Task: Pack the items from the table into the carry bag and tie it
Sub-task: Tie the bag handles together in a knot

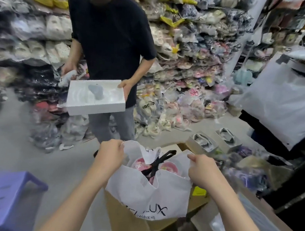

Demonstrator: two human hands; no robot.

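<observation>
A white carry bag (141, 193) with black lettering stands in a brown cardboard box (125, 221) in front of me. My left hand (110, 153) grips the bag's left top edge and my right hand (201, 170) grips its right top edge, holding the mouth apart. Inside the bag lie pink items (138, 163) and a black strap (157, 162). A person in a black shirt stands across from me holding a white box (96, 97) with a grey shoe in it.
A purple plastic stool (2, 200) stands at the lower left. Open shoe boxes (204, 141) lie on the floor to the right. Stacks of bagged shoes (179, 71) fill the back wall. A large white plastic bag (287, 101) hangs at right, above a counter edge (249, 225).
</observation>
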